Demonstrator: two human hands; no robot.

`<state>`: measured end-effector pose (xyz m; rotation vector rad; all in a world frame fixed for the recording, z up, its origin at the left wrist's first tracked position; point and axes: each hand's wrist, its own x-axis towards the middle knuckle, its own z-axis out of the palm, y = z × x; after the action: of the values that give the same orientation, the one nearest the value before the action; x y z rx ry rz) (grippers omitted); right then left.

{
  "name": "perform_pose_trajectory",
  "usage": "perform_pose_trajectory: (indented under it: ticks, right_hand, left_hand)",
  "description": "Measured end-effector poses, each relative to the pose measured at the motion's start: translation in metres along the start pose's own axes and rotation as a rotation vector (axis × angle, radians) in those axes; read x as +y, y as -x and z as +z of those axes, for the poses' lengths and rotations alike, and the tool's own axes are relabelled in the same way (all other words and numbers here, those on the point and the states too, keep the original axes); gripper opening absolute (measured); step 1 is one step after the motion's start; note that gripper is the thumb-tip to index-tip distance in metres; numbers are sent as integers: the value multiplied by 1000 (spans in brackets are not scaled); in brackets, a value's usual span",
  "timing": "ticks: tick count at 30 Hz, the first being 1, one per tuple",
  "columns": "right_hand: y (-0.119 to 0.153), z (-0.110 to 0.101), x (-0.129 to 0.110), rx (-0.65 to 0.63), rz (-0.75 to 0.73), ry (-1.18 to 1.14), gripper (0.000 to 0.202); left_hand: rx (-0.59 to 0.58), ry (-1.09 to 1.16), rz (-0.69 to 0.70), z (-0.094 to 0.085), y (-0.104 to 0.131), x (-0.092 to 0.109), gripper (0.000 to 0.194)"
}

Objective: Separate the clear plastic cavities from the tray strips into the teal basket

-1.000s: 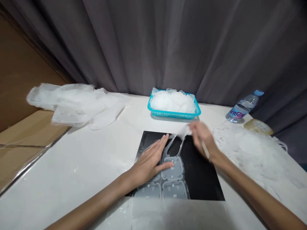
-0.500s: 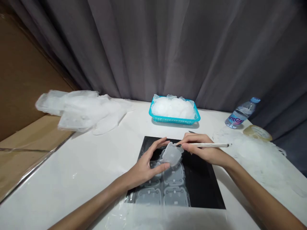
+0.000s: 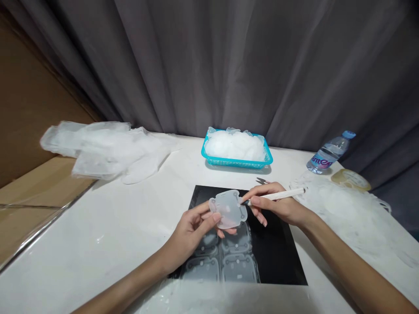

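Observation:
My left hand (image 3: 193,226) pinches a thin, frosted, translucent plastic piece (image 3: 227,211) with a wavy, animal-head-like outline between thumb and fingers, its face turned up to me. In my right hand (image 3: 278,203) is a slim white pen-like tool (image 3: 281,194). Its dark front end is by the piece's right edge, and my right index finger also reaches that edge. Whether the tip touches the plastic I cannot tell. Below both hands lies a black mat (image 3: 278,253), and on it a clear sheet (image 3: 221,253) of several similar moulded shapes.
Behind the mat stands a blue basket (image 3: 235,163) heaped with translucent pieces. Dark scissor-like tips (image 3: 261,180) show behind my right hand. To the right are a water bottle (image 3: 327,155), a yellowish roll (image 3: 351,179) and plastic scraps (image 3: 356,218). White plastic sheets (image 3: 111,150) lie left, near cardboard (image 3: 36,187).
The plastic piece has been turned flatter towards me and shifted slightly left. My left fingers have moved beneath it, and the pen-like tool now tilts upwards at its rear end.

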<state>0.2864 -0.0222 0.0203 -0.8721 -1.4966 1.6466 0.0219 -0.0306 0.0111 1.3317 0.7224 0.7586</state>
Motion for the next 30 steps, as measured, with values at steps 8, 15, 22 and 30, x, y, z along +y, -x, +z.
perform_pose_trajectory:
  ticks: [8,15,22,30]
  right_hand:
    - [-1,2,-1,-36,62,-14,33]
    - [0,6,-1,-38,69,-15,32]
    - [-1,5,0,-43,54,2,34]
    - [-2,3,3,-55,33,-10,35]
  left_hand:
    - [-42,60,-12,-1,-2,-2,29]
    - [-39,78,-55,1,0,-2,30]
    - [-48,74,-70,-3,1,-5,30]
    - [-74,274,-24,-4,-4,-11,45]
